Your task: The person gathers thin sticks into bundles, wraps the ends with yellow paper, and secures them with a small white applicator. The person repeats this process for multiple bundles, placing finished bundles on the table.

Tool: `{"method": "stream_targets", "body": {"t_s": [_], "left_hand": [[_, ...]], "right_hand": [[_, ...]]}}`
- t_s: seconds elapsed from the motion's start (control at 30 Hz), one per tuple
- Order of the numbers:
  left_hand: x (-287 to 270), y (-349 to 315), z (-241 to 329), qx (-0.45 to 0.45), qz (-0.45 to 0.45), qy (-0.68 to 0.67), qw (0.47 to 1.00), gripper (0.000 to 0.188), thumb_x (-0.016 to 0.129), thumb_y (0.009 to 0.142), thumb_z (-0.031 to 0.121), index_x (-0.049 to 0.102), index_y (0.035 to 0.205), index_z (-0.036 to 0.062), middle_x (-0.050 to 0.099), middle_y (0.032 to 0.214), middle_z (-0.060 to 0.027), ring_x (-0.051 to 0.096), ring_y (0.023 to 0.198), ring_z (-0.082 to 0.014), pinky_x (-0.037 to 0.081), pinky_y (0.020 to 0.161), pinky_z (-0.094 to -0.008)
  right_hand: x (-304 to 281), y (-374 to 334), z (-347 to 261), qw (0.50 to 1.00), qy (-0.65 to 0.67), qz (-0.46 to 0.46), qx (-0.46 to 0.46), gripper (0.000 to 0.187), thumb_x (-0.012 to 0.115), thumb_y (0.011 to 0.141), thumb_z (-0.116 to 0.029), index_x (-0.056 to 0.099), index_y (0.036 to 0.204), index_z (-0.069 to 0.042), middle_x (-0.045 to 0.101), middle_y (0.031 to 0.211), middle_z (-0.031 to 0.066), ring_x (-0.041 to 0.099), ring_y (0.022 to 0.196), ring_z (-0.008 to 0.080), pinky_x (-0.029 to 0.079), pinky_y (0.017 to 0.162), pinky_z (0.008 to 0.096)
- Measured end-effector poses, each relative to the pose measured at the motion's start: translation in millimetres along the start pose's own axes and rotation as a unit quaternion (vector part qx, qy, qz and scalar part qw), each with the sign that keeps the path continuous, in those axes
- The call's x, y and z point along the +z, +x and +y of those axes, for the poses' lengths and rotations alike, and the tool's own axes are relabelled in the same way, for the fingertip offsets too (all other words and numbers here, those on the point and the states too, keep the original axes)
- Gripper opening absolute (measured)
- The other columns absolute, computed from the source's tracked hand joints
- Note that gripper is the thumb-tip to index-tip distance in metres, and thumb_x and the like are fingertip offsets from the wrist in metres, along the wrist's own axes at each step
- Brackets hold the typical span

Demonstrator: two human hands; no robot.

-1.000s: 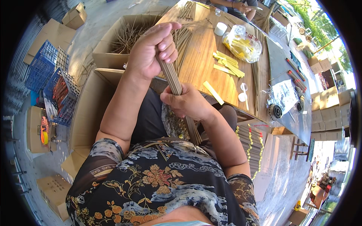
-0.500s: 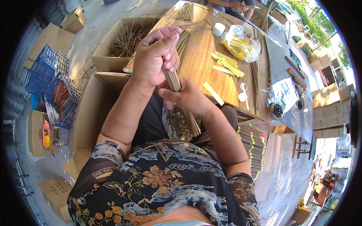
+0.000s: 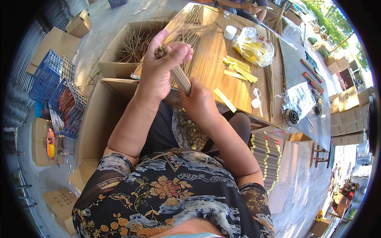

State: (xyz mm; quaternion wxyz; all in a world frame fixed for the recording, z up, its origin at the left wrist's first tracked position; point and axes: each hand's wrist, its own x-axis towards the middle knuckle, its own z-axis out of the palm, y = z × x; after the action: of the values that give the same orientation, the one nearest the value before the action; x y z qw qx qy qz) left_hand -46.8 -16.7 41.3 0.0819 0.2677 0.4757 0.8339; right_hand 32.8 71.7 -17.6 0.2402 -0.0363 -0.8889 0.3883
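Observation:
Between my hands a bundle of thin brown sticks slants from upper left to lower right. Around its upper part is my left hand, loosely closed, the thumb laid across and one finger pointing up. The stick ends show in a cluster between that thumb and finger. My right hand is wrapped round the bundle lower down, its back turned up and its fingertips hidden. Below the hands, in my lap, lies a cloth with small scraps on it.
The wooden table holds yellow strips, a clear bag of yellow strips, a white jar and loose sticks. At left stand a carton of sticks and blue crates. Another person sits beyond the table.
The bundle's lower end, which stuck out below my right hand, is no longer visible there. My left hand has loosened and shows the upper stick ends; my right hand has turned its back upward.

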Motion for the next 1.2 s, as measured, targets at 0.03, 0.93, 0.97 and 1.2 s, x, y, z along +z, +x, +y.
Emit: {"method": "stream_targets", "body": {"t_s": [0.03, 0.93, 0.97, 1.2], "left_hand": [[6, -1, 1, -0.018, 0.049, 0.008, 0.999, 0.058, 0.058, 0.084, 0.023, 0.030, 0.126, -0.0038, 0.060, 0.081, -0.0092, 0.060, 0.078, -0.0202, 0.048, 0.076, -0.0363], [-4, 9, -1, -0.150, -0.027, -0.147, 0.977, 0.017, 0.054, 0.086, 0.016, 0.056, 0.097, 0.0026, 0.037, 0.050, 0.0045, 0.036, 0.040, -0.0066, 0.032, 0.040, -0.0221], [-8, 10, -1, -0.161, -0.084, -0.187, 0.965, 0.016, 0.056, 0.086, 0.016, 0.056, 0.095, 0.0033, 0.038, 0.050, 0.0042, 0.036, 0.040, -0.0072, 0.032, 0.040, -0.0222], [6, 12, -15, -0.108, 0.091, -0.072, 0.987, 0.011, 0.057, 0.085, 0.014, 0.057, 0.089, 0.0036, 0.036, 0.049, 0.0038, 0.035, 0.039, -0.0063, 0.033, 0.038, -0.0225]], "right_hand": [[0, 0, 0, 1.000, -0.016, -0.006, 0.007, 0.017, 0.058, 0.084, -0.018, 0.052, 0.083, -0.002, 0.050, 0.060, -0.0012, 0.048, 0.054, 0.0073, 0.041, 0.048, 0.0277], [-2, -7, -4, 0.955, 0.240, -0.142, 0.097, 0.024, 0.061, 0.079, -0.017, 0.049, 0.078, 0.003, 0.055, 0.064, 0.0240, 0.056, 0.065, 0.0411, 0.044, 0.059, 0.0421], [-2, -6, -6, 0.966, 0.201, -0.124, 0.110, 0.024, 0.061, 0.079, -0.018, 0.049, 0.078, 0.003, 0.055, 0.064, 0.0244, 0.056, 0.067, 0.0417, 0.044, 0.059, 0.0427], [4, 2, 14, 0.993, 0.071, -0.071, 0.060, 0.025, 0.063, 0.077, -0.018, 0.049, 0.083, 0.002, 0.057, 0.071, 0.0244, 0.057, 0.070, 0.0414, 0.045, 0.061, 0.0419]]}}
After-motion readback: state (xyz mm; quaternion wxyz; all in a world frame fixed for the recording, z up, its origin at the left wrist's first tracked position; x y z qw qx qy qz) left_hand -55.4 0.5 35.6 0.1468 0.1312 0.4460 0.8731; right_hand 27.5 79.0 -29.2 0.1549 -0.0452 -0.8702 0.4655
